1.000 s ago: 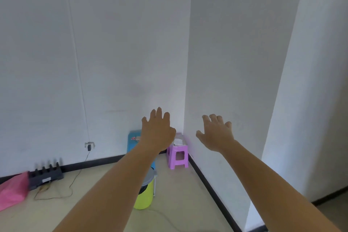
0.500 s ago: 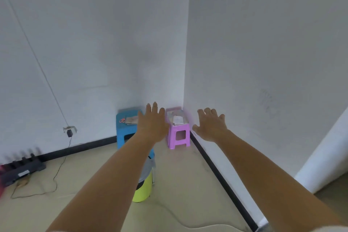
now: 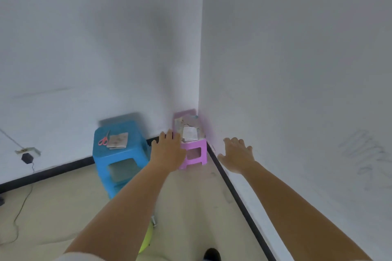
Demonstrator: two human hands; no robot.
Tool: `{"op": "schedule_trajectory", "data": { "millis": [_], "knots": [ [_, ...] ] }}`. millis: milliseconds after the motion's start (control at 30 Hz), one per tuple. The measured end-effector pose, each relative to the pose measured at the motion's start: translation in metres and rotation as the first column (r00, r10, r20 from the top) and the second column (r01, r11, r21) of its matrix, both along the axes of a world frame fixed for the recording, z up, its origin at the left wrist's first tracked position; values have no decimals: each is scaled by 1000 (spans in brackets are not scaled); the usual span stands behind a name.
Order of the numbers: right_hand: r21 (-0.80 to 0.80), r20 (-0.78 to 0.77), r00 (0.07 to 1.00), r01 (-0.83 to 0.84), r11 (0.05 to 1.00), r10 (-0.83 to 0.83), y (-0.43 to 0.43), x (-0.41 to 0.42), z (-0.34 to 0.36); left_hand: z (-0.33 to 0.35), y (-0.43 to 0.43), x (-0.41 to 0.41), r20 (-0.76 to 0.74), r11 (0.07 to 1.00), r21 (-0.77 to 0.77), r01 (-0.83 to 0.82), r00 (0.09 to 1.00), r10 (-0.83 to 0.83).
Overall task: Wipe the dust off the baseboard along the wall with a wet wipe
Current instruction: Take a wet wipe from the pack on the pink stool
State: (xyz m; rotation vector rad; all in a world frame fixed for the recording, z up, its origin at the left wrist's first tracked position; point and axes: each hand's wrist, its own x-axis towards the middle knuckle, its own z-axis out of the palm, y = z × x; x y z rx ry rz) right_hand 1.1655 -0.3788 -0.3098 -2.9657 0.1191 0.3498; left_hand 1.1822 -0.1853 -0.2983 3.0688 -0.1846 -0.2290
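Note:
A black baseboard (image 3: 237, 196) runs along the foot of the right wall to the corner, and another stretch (image 3: 53, 170) follows the left wall. In the corner stands a small purple stool (image 3: 196, 150) with a white packet (image 3: 189, 133), perhaps wet wipes, on its top. My left hand (image 3: 167, 150) is stretched forward, fingers straight, just left of the purple stool and holds nothing. My right hand (image 3: 236, 155) reaches out with spread fingers in front of the right wall, above the baseboard, also empty.
A blue stool (image 3: 118, 154) left of the purple one carries red-handled scissors (image 3: 103, 140) and a folded paper (image 3: 117, 140). A yellow-green bin (image 3: 147, 237) sits under my left forearm. A plug and cable (image 3: 26, 158) hang at the left wall. Beige floor lies between.
The view has moved closer to the corner and tilted down. Both empty hands have stayed stretched forward and now sit nearer the two stools and the right baseboard.

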Motion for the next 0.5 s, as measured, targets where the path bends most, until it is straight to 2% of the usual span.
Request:
{"op": "schedule_trajectory", "data": {
  "millis": [167, 300, 500],
  "knots": [
    [24, -145, 989, -3, 1000, 6, -26, 101, -31, -36, -12, 90, -142, 994, -78, -78, 988, 67],
    [12, -201, 978, -49, 999, 50, -28, 179, -56, -67, -12, 161, -201, 987, -104, -120, 975, 97],
    [19, -281, 958, -59, 998, 62, -13, 300, -117, -123, -17, 282, -299, 992, -105, -76, 953, 42]
  ]
}}
